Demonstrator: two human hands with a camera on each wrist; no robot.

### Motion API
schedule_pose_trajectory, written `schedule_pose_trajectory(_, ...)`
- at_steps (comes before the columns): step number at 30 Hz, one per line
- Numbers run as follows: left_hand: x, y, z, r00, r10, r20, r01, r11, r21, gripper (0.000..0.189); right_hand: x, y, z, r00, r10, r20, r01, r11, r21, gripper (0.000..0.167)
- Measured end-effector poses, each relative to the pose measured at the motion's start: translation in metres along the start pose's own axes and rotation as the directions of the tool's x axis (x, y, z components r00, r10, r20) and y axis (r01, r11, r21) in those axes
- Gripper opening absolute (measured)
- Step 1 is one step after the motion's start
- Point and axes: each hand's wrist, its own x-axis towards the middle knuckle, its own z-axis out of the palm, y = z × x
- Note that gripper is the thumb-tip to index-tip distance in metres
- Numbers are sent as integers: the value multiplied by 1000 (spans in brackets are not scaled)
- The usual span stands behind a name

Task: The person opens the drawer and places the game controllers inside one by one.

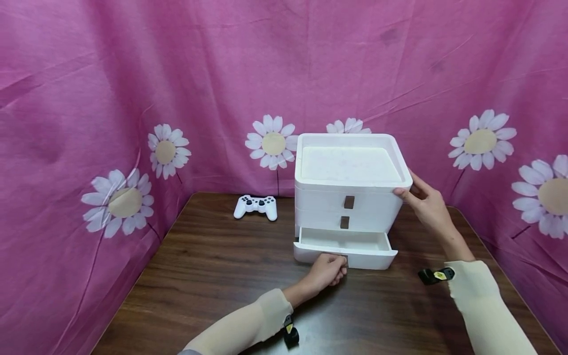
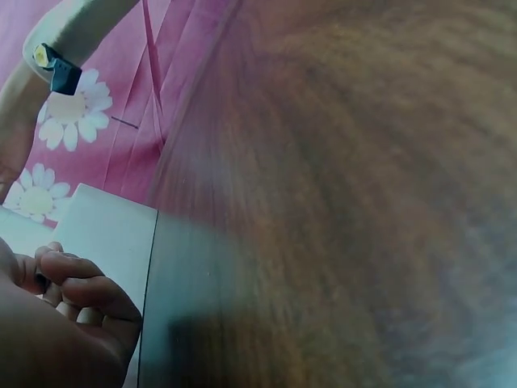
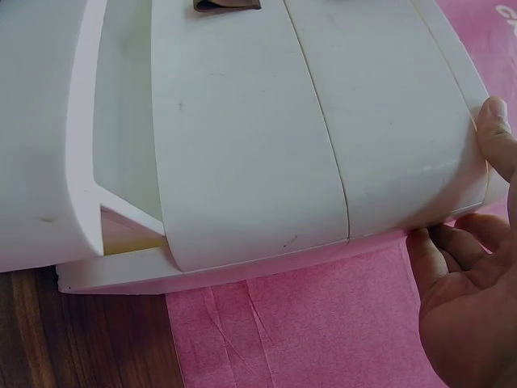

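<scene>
A white desktop drawer unit (image 1: 321,199) stands on the table, with an open-topped tray section above its drawers. Its bottom drawer (image 1: 372,260) is pulled out partway, and its visible inside holds nothing. My left hand (image 1: 326,271) pinches the brown pull tab at the front of that drawer; the curled fingers mostly cover the tab. At the unit's upper right corner, my right hand (image 1: 428,207) grips the body. In the right wrist view its thumb (image 3: 497,133) lies on the front edge and the other fingers are against the side. The two upper drawers are closed.
A white game controller (image 1: 255,202) lies left of the unit, near the back of the dark wooden table (image 1: 199,276). A pink curtain (image 1: 222,74) with daisies hangs behind and along both sides. Both wrists carry small black cameras.
</scene>
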Motion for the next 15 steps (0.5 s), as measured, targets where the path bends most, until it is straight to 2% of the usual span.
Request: schedule_pose_trajectory(15, -19, -3, -3, 999, -14, 49, 13, 1000, 11, 29, -1, -1, 3, 1000, 0, 8, 0, 1000, 8, 73)
